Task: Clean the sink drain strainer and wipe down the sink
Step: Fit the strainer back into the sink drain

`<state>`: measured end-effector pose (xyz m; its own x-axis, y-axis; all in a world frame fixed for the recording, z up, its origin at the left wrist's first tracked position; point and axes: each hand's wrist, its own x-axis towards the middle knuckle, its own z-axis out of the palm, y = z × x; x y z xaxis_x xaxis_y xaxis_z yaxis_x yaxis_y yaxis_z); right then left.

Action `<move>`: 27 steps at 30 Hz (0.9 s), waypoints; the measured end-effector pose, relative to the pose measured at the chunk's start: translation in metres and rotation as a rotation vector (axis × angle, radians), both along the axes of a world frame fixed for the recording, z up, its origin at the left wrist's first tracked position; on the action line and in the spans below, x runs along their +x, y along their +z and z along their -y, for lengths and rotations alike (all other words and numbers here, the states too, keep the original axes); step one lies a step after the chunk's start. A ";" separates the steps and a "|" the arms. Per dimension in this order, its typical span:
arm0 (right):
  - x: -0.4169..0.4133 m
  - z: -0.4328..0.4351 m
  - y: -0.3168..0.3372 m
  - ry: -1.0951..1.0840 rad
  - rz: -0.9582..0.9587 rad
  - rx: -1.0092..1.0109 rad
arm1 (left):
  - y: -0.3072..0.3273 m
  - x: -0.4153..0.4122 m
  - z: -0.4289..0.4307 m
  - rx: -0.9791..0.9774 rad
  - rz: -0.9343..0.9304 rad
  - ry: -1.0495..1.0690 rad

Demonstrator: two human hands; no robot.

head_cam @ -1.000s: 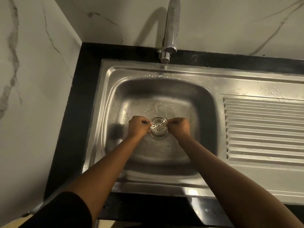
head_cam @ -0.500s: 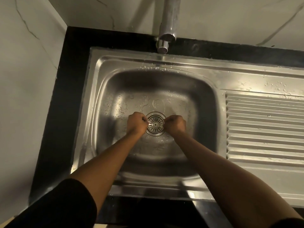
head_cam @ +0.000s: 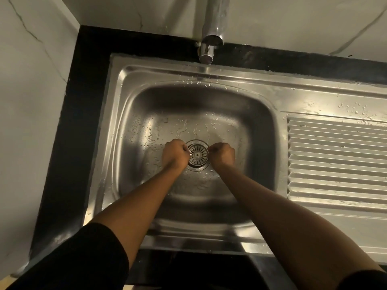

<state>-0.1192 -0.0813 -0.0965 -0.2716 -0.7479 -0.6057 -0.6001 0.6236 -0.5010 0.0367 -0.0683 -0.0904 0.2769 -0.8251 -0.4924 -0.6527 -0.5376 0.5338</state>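
A round metal drain strainer [head_cam: 198,154] with radial slots sits in the drain at the bottom of the wet steel sink [head_cam: 146,105]. My left hand [head_cam: 174,154] is curled at the strainer's left edge, fingertips pinching its rim. At the right edge my right hand [head_cam: 223,155] is curled the same way, fingertips on the rim. The strainer looks slightly tilted in the drain opening. Both forearms reach down into the basin.
A chrome faucet [head_cam: 210,45] hangs over the back rim of the sink. A ribbed drainboard [head_cam: 335,155] lies to the right. Black countertop [head_cam: 69,143] borders the sink on the left and back, with marble walls behind. Water drops dot the basin.
The view has shifted a little, so the sink sits lower and further right in the frame. Both hands stay pinched on the strainer's rim, and the strainer sits slightly more tilted.
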 end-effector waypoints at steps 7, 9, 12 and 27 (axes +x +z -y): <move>0.004 -0.004 0.004 0.087 0.025 -0.013 | 0.001 0.001 -0.004 0.005 -0.005 0.045; 0.005 -0.006 0.007 0.111 0.032 -0.014 | 0.001 0.002 -0.007 0.005 -0.005 0.059; 0.007 -0.010 0.013 0.126 0.032 -0.027 | 0.003 0.003 -0.011 -0.004 -0.024 0.068; 0.000 -0.041 0.113 0.079 0.118 -0.350 | 0.091 0.014 -0.033 -0.342 -0.220 0.020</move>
<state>-0.1195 -0.0402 0.0169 -0.1485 -0.9309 -0.3336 -0.5653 0.3567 -0.7437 0.0508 -0.0358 0.0009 0.2132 -0.9472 -0.2393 -0.4941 -0.3159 0.8100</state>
